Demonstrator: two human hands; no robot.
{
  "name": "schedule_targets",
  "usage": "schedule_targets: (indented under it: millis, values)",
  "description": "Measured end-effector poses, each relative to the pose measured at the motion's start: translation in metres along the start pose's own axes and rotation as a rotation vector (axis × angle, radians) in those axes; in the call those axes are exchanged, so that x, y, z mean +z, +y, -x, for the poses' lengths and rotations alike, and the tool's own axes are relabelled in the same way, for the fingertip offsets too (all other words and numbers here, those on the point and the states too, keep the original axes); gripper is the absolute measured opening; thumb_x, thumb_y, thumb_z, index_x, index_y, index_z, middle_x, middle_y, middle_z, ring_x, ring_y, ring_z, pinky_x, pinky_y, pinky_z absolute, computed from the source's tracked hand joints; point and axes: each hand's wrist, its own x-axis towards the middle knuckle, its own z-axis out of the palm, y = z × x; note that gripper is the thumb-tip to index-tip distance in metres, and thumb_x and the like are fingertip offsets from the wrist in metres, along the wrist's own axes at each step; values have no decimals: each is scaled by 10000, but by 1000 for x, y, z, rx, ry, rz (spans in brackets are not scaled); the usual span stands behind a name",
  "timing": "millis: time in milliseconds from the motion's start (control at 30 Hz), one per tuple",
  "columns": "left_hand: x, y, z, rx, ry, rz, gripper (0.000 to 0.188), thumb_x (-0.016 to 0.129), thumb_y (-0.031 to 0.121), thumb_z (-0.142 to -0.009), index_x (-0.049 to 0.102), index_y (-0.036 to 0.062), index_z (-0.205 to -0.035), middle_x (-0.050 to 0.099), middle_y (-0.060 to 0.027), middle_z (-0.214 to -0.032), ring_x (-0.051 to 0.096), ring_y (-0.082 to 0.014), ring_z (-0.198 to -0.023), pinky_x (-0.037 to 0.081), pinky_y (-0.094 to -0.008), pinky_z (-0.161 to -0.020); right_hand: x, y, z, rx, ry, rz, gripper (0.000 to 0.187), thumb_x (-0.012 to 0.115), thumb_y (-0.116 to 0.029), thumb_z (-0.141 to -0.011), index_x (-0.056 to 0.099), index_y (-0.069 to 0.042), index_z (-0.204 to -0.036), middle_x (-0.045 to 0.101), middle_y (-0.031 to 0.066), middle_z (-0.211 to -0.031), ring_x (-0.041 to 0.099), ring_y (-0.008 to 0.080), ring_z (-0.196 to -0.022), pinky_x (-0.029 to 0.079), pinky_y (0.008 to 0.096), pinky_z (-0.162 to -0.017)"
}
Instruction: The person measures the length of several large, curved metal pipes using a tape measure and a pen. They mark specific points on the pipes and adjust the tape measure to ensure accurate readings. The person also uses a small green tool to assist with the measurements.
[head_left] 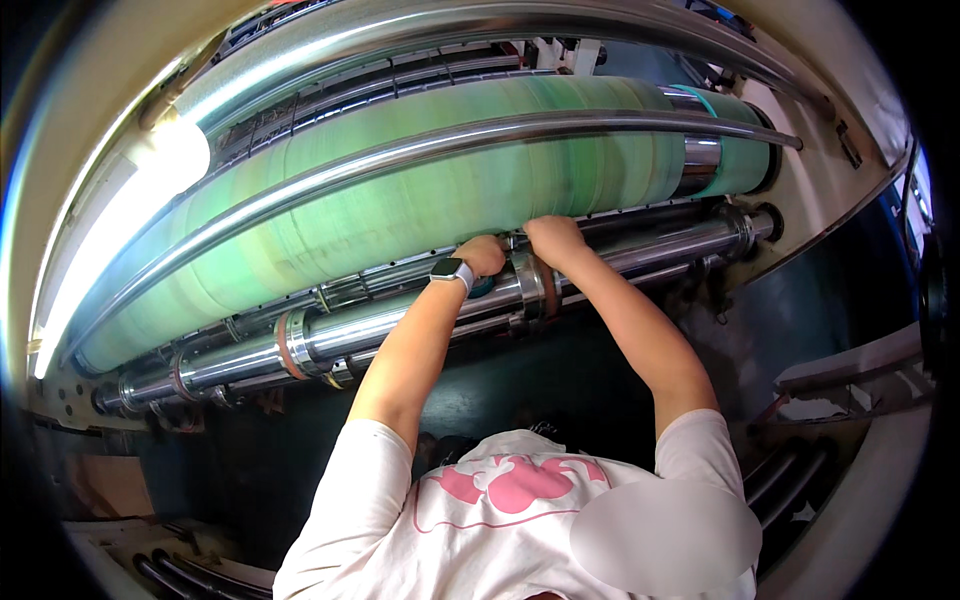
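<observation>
My left hand [484, 256], with a watch [452, 269] on its wrist, reaches into the gap between a large green-covered roller [420, 200] and a steel shaft [400, 316]. Close beside it, my right hand [555, 242] is at the same gap, against the roller's lower edge. Fingers of both hands are curled; their tips and whatever they grip are hidden. A metal collar [530, 283] on the shaft sits just below the hands. Something small and teal [481, 287] shows under my left hand, too covered to name.
A thin steel bar [420, 150] crosses in front of the green roller. More collars [292, 343] are spaced along the shaft. Pale machine side frames [800, 190] stand at both ends. A bright tube lamp [125, 225] hangs at the left.
</observation>
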Motion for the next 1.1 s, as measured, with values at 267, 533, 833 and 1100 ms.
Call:
schedule_targets:
  millis: [267, 533, 833, 1100]
  values:
    - [5, -5, -3, -85, -51, 99, 365, 448, 90, -673, 621, 75, -994, 572, -217, -1028, 543, -358, -971, 419, -397, -847, -3, -10, -13, -93, -153, 201, 177, 494, -101, -704, 652, -21, -711, 634, 164, -748, 627, 315, -717, 494, 417, -607]
    - [-4, 5, 4, -174, 37, 243, 418, 438, 42, -669, 592, 85, -1056, 564, -237, -1031, 538, -360, -980, 414, -395, -840, -13, -15, -31, -258, -257, 217, 188, 493, -113, -716, 663, -39, -749, 638, 156, -768, 627, 311, -731, 498, 410, -618]
    - [-8, 5, -2, -138, -57, 211, 499, 426, 38, -699, 509, 104, -1188, 540, -218, -1109, 521, -354, -1029, 394, -381, -886, -25, -4, -26, -268, -218, 289, 173, 496, -109, -717, 655, -39, -719, 638, 154, -769, 626, 302, -737, 495, 407, -606]
    - [-1, 2, -6, -142, -49, 199, 508, 435, 52, -688, 517, 114, -1186, 525, -212, -1134, 501, -356, -1051, 388, -373, -899, -20, -7, -15, -338, -116, 444, 165, 497, -113, -722, 646, -42, -714, 637, 121, -785, 628, 255, -726, 497, 363, -570]
